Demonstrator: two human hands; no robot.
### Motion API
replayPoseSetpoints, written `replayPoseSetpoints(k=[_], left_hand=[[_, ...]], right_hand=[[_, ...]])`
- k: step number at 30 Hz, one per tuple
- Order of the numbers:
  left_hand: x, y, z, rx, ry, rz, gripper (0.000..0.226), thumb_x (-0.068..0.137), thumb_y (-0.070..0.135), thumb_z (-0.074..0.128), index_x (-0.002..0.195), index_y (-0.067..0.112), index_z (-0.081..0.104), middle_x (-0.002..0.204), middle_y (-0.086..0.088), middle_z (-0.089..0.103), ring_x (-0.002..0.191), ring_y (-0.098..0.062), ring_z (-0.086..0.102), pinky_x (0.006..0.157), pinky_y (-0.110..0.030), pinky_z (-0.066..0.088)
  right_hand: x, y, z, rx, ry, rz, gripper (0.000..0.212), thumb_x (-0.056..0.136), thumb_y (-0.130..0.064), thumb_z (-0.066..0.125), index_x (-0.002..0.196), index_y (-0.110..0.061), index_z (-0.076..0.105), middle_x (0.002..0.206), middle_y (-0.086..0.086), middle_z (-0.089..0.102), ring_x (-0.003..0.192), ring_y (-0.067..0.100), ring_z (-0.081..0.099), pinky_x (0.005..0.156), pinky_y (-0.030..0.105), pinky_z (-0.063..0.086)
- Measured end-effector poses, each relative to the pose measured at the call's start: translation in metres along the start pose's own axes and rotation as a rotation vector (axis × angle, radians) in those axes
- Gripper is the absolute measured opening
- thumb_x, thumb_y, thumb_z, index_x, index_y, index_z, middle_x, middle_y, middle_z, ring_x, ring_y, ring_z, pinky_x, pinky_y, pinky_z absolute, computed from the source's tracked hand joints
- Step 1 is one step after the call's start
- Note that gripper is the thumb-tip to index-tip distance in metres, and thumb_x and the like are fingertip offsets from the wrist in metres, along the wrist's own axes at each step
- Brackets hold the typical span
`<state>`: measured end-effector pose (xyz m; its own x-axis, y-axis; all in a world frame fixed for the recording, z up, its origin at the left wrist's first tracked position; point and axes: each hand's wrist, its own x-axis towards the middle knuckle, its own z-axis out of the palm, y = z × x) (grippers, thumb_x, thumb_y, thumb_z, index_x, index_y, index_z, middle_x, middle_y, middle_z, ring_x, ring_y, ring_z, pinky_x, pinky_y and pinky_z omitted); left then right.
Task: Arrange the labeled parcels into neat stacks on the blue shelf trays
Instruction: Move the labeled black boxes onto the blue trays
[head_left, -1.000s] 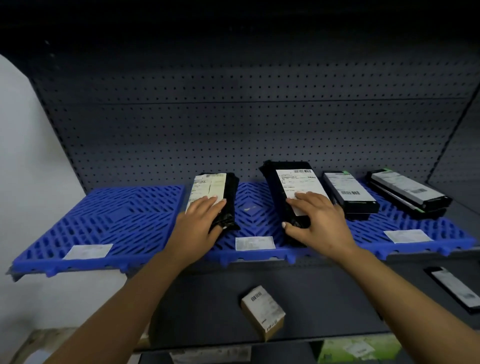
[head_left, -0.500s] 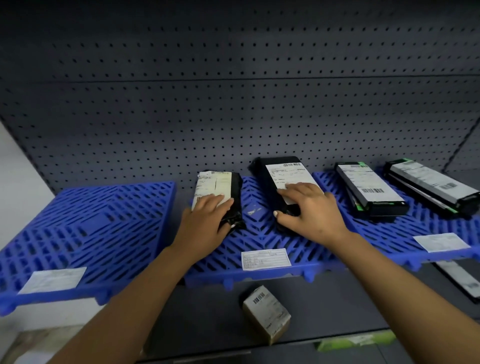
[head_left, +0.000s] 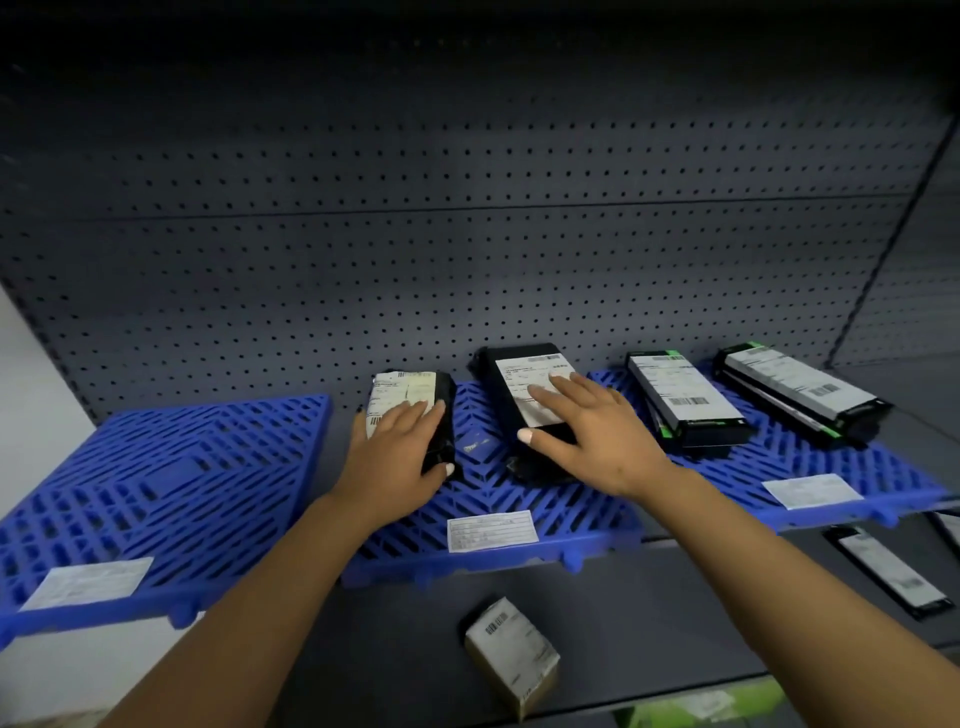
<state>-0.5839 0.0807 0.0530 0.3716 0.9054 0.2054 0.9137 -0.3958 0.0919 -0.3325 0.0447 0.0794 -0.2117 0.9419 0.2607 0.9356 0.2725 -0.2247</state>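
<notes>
head cam | looks forward-down | close over blue trays (head_left: 171, 483)

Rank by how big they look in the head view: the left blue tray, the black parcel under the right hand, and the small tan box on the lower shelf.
1. Left blue tray, by far the largest.
2. Black parcel, partly covered by the right hand.
3. Tan box, though it sits nearer the camera, so the gap with the parcel is unsure.

Both hands, left (head_left: 396, 451) and right (head_left: 597, 434), reach forward, fingers flat.
</notes>
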Motion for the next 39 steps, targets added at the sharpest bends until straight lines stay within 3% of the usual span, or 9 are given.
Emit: replayPoseSetpoints(k=[3, 7, 11, 15, 20, 25, 29, 34, 39], left_hand=[[-0.008, 0.033, -0.023, -0.040, 0.103, 0.115, 0.073, 0.090, 0.051, 0.046, 0.151, 0.028, 0.012, 0.156, 0.003, 0.022, 0.142, -0.016, 0.016, 0.116, -0.047, 0.013], [-0.025, 0.100, -0.047, -0.126, 0.244, 0.286, 0.075, 0.084, 0.063, 0.029, 0.148, 0.025, 0.028, 0.149, 0.001, 0.036, 0.138, -0.019, 0.029, 0.114, -0.041, 0.024], [-0.044, 0.182, -0.052, -0.191, 0.277, 0.412, 0.072, 0.086, 0.061, 0.032, 0.147, 0.022, 0.031, 0.147, 0.000, 0.040, 0.135, -0.020, 0.035, 0.111, -0.039, 0.028], [-0.064, 0.271, -0.046, -0.260, 0.224, 0.506, 0.075, 0.086, 0.064, 0.029, 0.151, 0.029, 0.016, 0.149, 0.005, 0.034, 0.135, -0.015, 0.029, 0.109, -0.032, 0.025], [-0.090, 0.372, -0.021, -0.341, 0.126, 0.617, 0.076, 0.084, 0.071, 0.021, 0.150, 0.035, 0.009, 0.153, 0.010, 0.025, 0.140, -0.010, 0.019, 0.111, -0.029, 0.017], [-0.096, 0.453, 0.006, -0.353, 0.031, 0.736, 0.081, 0.081, 0.072, 0.018, 0.151, 0.031, 0.014, 0.154, 0.010, 0.024, 0.142, -0.009, 0.018, 0.114, -0.029, 0.015], [-0.086, 0.510, 0.032, -0.365, -0.014, 0.810, 0.080, 0.082, 0.070, 0.020, 0.150, 0.027, 0.020, 0.152, 0.005, 0.030, 0.140, -0.012, 0.023, 0.114, -0.033, 0.021], [-0.055, 0.580, 0.070, -0.341, -0.086, 0.870, 0.082, 0.080, 0.072, 0.012, 0.150, 0.031, 0.014, 0.155, 0.007, 0.021, 0.142, -0.012, 0.019, 0.116, -0.034, 0.018], [-0.009, 0.647, 0.106, -0.328, -0.150, 0.908, 0.087, 0.075, 0.073, 0.005, 0.151, 0.029, 0.011, 0.156, 0.006, 0.018, 0.142, -0.013, 0.017, 0.114, -0.033, 0.016]], right_hand=[[-0.033, 0.008, -0.022, 0.016, 0.124, -0.033, 0.077, 0.083, -0.074, 0.019, 0.145, -0.032, 0.033, 0.156, -0.001, 0.025, 0.144, 0.018, 0.015, 0.117, 0.037, 0.014], [-0.095, 0.031, -0.052, -0.051, 0.220, -0.055, 0.067, 0.088, -0.065, 0.027, 0.142, -0.027, 0.041, 0.151, 0.003, 0.034, 0.142, 0.024, 0.026, 0.114, 0.043, 0.026], [-0.176, 0.068, -0.084, -0.095, 0.268, -0.004, 0.059, 0.093, -0.058, 0.033, 0.141, -0.025, 0.044, 0.149, 0.004, 0.038, 0.140, 0.024, 0.031, 0.112, 0.041, 0.029], [-0.264, 0.106, -0.115, -0.146, 0.273, 0.101, 0.058, 0.093, -0.057, 0.034, 0.141, -0.026, 0.043, 0.150, 0.005, 0.037, 0.139, 0.025, 0.032, 0.112, 0.041, 0.030], [-0.370, 0.149, -0.145, -0.208, 0.245, 0.270, 0.060, 0.093, -0.059, 0.031, 0.142, -0.026, 0.043, 0.150, 0.005, 0.036, 0.140, 0.025, 0.030, 0.111, 0.044, 0.033], [-0.445, 0.186, -0.167, -0.275, 0.225, 0.426, 0.061, 0.093, -0.061, 0.025, 0.141, -0.027, 0.042, 0.150, 0.005, 0.037, 0.139, 0.026, 0.032, 0.110, 0.043, 0.032], [-0.486, 0.220, -0.173, -0.278, 0.228, 0.541, 0.059, 0.091, -0.058, 0.034, 0.139, -0.026, 0.046, 0.148, 0.006, 0.039, 0.138, 0.027, 0.035, 0.109, 0.044, 0.035], [-0.512, 0.272, -0.174, -0.335, 0.197, 0.667, 0.059, 0.091, -0.058, 0.034, 0.141, -0.028, 0.043, 0.149, 0.005, 0.038, 0.138, 0.026, 0.034, 0.110, 0.042, 0.033], [-0.516, 0.333, -0.180, -0.333, 0.117, 0.753, 0.063, 0.090, -0.063, 0.025, 0.147, -0.035, 0.027, 0.156, 0.000, 0.025, 0.144, 0.023, 0.019, 0.115, 0.038, 0.020]])
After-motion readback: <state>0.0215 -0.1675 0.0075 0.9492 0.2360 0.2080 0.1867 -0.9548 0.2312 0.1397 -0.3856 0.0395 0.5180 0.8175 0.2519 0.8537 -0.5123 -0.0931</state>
